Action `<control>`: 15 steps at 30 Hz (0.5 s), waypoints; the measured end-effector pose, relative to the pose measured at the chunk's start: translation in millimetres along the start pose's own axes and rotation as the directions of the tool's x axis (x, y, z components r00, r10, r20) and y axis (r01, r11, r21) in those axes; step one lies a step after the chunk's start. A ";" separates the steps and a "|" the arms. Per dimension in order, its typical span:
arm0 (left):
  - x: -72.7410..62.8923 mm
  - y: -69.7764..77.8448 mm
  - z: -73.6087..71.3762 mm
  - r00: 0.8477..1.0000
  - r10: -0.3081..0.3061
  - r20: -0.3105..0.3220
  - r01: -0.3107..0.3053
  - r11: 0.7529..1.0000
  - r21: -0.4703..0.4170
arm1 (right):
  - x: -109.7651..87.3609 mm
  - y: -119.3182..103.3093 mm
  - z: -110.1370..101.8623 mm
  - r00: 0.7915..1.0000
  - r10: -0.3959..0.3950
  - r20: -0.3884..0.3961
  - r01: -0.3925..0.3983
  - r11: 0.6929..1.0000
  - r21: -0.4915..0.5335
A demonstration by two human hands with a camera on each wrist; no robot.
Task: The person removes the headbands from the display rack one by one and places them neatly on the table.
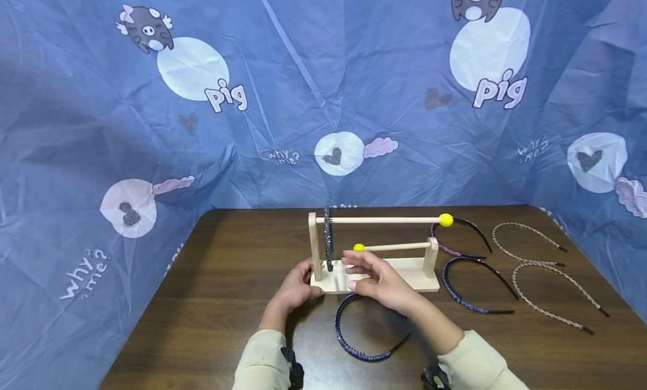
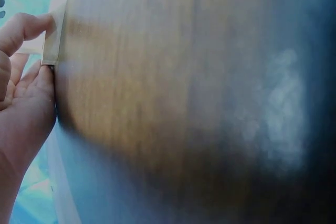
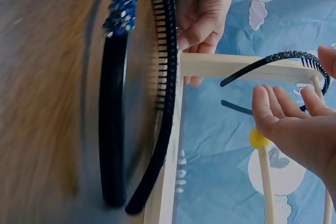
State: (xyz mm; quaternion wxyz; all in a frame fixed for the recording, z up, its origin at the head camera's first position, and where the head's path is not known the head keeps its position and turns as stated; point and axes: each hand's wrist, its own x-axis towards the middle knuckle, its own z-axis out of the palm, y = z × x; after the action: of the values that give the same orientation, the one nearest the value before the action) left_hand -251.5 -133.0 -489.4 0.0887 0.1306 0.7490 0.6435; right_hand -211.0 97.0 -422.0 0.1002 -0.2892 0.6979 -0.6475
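Observation:
A wooden display stand (image 1: pixel 427 282) with two bars tipped in yellow balls stands on the table. On its longer upper bar, close to the left post, hangs a dark glittery headband (image 1: pixel 329 238). My left hand (image 1: pixel 295 289) grips the left end of the stand's base, thumb and fingers on the wood in the left wrist view. The right hand (image 1: pixel 376 279) hovers in front of the stand, fingers loosely bent beside the hanging headband and apparently holding nothing. Below it, a blue glittery headband (image 1: pixel 371 357) lies on the table, partly hidden by that hand.
Right of the stand lies another blue headband (image 1: pixel 472 307), with a dark, partly pink one (image 1: pixel 447 249) behind it. Two braided beige headbands (image 1: pixel 553 320) lie farther right. A blue patterned cloth (image 1: pixel 283 98) hangs behind the brown table (image 1: pixel 242 255).

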 end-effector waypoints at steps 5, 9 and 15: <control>-4.9 12.4 1.1 1.000 -0.001 0.007 0.001 1.000 -0.004 | 10.4 -0.3 9.2 1.000 -0.026 -0.010 0.027 0.993 0.112; -9.2 20.6 2.3 1.000 0.001 0.012 -0.001 1.000 -0.008 | 15.8 -0.7 16.8 1.000 -0.023 0.010 0.021 0.988 0.154; -12.4 29.0 3.5 1.000 -0.011 0.015 0.011 1.000 -0.001 | 21.0 -3.0 21.7 0.999 -0.021 -0.030 0.025 0.989 0.142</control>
State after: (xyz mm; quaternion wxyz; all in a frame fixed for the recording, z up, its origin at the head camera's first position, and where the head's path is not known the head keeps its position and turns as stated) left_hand -236.3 -129.5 -461.8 0.0979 0.1314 0.7488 0.6423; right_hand -216.1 67.5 -417.3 0.1031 -0.2802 0.6477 -0.7010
